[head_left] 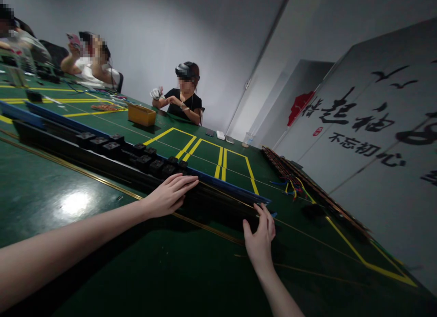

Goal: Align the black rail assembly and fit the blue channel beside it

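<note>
A long black trough-like rail [218, 202] with blue strips [235, 184] along its far side runs across the green table. Several small black square blocks [156, 166] sit along its left and middle part. My left hand [172, 196] lies over the rail just right of these blocks, its fingers stretched out and close together. At the rail's right end is my right hand [260, 232], thumb apart from its bent fingers, fingertips touching the end. A thin brass-coloured strip [227, 192] runs along the rail between both hands. What lies under my left palm is hidden.
More thin brass strips [208, 230] lie in front of the rail. Beyond it are yellow tape outlines [221, 164] and an orange box [141, 115]. Long brown strips [327, 210] and coloured wires [293, 187] lie at right. A person [184, 98] with a headset sits across; others sit at left.
</note>
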Demonstrator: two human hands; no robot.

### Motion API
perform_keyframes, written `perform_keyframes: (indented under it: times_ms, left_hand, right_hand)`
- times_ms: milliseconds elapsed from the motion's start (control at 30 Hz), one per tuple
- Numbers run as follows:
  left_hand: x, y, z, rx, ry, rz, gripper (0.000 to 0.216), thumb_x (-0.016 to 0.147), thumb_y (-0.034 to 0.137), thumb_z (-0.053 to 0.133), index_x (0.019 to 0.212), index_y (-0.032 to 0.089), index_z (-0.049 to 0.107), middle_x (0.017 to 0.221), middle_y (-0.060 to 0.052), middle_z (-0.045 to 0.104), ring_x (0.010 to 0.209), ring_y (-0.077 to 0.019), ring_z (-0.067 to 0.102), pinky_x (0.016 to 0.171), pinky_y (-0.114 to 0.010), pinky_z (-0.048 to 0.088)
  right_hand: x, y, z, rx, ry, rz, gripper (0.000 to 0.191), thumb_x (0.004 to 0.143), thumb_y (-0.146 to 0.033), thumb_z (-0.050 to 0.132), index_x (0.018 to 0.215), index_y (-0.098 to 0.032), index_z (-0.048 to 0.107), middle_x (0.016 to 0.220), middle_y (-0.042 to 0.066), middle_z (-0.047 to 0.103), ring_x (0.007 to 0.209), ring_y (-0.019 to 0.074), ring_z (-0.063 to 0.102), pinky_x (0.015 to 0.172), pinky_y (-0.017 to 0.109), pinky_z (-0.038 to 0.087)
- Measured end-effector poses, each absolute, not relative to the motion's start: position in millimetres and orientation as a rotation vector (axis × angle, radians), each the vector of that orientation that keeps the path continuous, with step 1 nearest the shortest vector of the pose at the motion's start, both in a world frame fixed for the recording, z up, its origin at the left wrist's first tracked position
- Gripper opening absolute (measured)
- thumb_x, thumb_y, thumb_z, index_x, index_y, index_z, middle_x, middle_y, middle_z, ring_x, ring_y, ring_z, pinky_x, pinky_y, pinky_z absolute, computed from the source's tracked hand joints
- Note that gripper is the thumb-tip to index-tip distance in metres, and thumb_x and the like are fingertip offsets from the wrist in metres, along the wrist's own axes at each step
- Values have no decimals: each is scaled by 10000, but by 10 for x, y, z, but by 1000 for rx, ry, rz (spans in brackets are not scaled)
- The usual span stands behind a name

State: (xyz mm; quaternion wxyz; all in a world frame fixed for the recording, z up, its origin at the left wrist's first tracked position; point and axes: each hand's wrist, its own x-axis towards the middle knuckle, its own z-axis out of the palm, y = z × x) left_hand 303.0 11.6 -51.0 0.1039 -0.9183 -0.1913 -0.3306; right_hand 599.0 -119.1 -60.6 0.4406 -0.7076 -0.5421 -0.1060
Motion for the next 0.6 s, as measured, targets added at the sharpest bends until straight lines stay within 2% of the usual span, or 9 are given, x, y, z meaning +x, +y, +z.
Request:
perform_keyframes:
  times_ms: [333,600]
  left_hand:
    - [3037,127,-508,-2731,-551,-973,597,921,128,374,1500,176,233,1488,-103,381,1374,-226,334,1152,-441,251]
    - [3054,100,-498,-2699,-578,-941,690,885,121,414,1522,169,152,1455,-129,390,1340,-254,358,1137,-458,265]
  right_hand:
    - [5999,-1189,-614,-1756,-1348,-301,543,824,-418,490,1321,-200,489,1424,146,426,1337,352,346,1074,600,202]
    - [6014,-1186,-638,-1753,-1371,-336,550,837,-423,488,1343,-206,479,1419,142,434,1329,345,355,1073,592,209]
